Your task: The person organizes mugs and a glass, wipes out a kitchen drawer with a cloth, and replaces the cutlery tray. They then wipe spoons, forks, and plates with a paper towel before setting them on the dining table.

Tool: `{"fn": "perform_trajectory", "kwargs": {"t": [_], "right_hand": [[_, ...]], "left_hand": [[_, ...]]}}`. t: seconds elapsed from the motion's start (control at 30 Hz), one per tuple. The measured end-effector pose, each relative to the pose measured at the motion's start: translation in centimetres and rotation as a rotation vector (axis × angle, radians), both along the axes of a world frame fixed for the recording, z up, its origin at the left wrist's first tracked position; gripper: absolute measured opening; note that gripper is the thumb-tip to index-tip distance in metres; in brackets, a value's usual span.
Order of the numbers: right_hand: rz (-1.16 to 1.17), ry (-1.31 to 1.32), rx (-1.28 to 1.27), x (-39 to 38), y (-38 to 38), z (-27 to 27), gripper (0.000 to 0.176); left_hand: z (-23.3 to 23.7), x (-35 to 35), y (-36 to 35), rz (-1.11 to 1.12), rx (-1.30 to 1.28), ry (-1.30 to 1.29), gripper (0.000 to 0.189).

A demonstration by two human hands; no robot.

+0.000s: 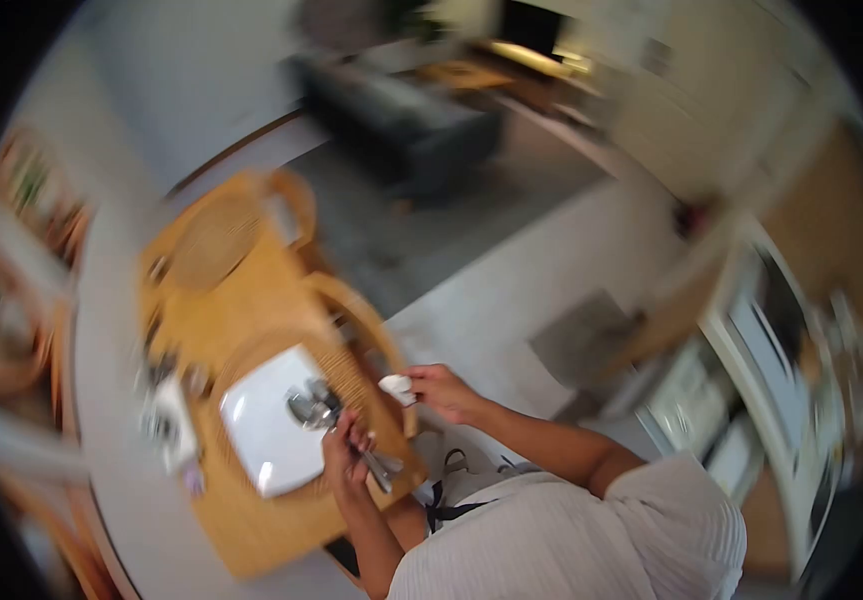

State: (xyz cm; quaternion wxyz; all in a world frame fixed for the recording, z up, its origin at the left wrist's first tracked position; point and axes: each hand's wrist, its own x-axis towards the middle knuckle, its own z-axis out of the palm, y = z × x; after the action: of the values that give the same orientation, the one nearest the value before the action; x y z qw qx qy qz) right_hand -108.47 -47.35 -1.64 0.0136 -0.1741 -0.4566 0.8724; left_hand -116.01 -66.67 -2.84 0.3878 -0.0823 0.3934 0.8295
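Note:
Several metal spoons are gripped in my left hand, their bowls above a white square plate and their handles sticking out below my fingers. The plate lies on a round woven placemat on the wooden table. My right hand is closed on a small white cloth or tissue, just past the table's edge and apart from the left hand.
Wooden chairs stand along the table's side. Another woven placemat lies at the far end. A white object sits by the left edge. A grey sofa is beyond, and a blurred open white appliance stands at right.

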Motion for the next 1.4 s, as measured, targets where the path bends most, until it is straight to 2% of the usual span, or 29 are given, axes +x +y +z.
{"fn": "perform_trajectory", "kwargs": {"t": [0.03,0.07,0.1,0.23,0.3,0.37,0.43,0.5,0.53,0.57,0.63,0.8,0.9,1.03,1.1,1.13,1.23,1.33,1.4], "right_hand": [[-0.162,0.009,0.007,1.7,2.0,0.3,0.025],[-0.214,0.003,0.053,3.5,4.1,0.5,0.024],[-0.256,-0.012,0.093,5.9,6.0,0.7,0.023],[-0.596,0.021,0.185,14.9,10.2,3.3,0.02],[-0.822,0.036,0.173,21.1,12.0,3.6,0.02],[-0.954,0.018,0.174,27.4,12.7,4.3,0.019],[-1.162,-0.022,0.198,33.4,12.6,4.0,0.02],[-1.318,-0.029,0.193,39.8,12.3,3.6,0.022],[-1.419,-0.027,0.191,42.8,11.8,4.1,0.023],[-1.503,0.0,0.159,45.9,11.3,3.9,0.024],[-1.571,0.029,0.187,52.1,10.6,3.5,0.026],[-1.73,0.037,0.132,66.2,9.7,3.1,0.036],[-1.77,0.075,0.199,74.4,9.7,4.0,0.041],[-1.931,0.0,0.197,82.3,10.5,6.4,0.042],[-1.937,0.077,0.212,86.7,11.7,5.5,0.041],[-1.978,0.254,0.144,90.1,13.0,5.7,0.032],[-1.969,0.24,0.079,96.3,15.5,8.2,0.023],[-1.938,0.218,0.072,102.9,19.7,11.0,0.025],[-1.913,0.348,0.085,108.6,24.4,11.6,0.029]], "left_hand": [[0.3,0.2,2.4,-0.088,0.037,-0.048,0.022],[0.5,0.8,5.1,-0.115,0.008,0.002,0.022],[-1.3,0.7,7.4,-0.208,0.153,0.034,0.023],[1.1,3.4,14.5,-0.549,0.195,0.0,0.022],[2.3,7.1,18.2,-0.638,0.217,0.01,0.021],[4.0,11.5,21.4,-0.693,0.093,0.11,0.015],[3.9,15.2,24.0,-0.778,0.09,0.089,0.012],[4.7,19.9,26.4,-0.9,0.008,0.087,0.018],[4.7,22.3,27.4,-0.96,0.039,0.057,0.025],[5.0,24.7,28.2,-0.986,0.047,0.063,0.025],[5.8,29.6,29.6,-1.138,0.115,-0.065,0.028],[5.5,42.7,33.0,-1.278,0.151,-0.192,0.026],[6.0,51.2,35.0,-1.321,0.102,-0.125,0.027],[7.6,59.3,36.6,-1.536,0.146,-0.204,0.036],[8.3,62.6,37.5,-1.595,0.179,-0.119,0.037],[8.6,64.3,38.4,-1.619,0.146,-0.06,0.036],[8.7,68.0,39.8,-1.672,0.175,-0.017,0.035],[9.3,72.0,40.6,-1.612,0.195,0.104,0.037],[9.5,74.5,40.6,-1.611,0.176,0.144,0.037]]}}
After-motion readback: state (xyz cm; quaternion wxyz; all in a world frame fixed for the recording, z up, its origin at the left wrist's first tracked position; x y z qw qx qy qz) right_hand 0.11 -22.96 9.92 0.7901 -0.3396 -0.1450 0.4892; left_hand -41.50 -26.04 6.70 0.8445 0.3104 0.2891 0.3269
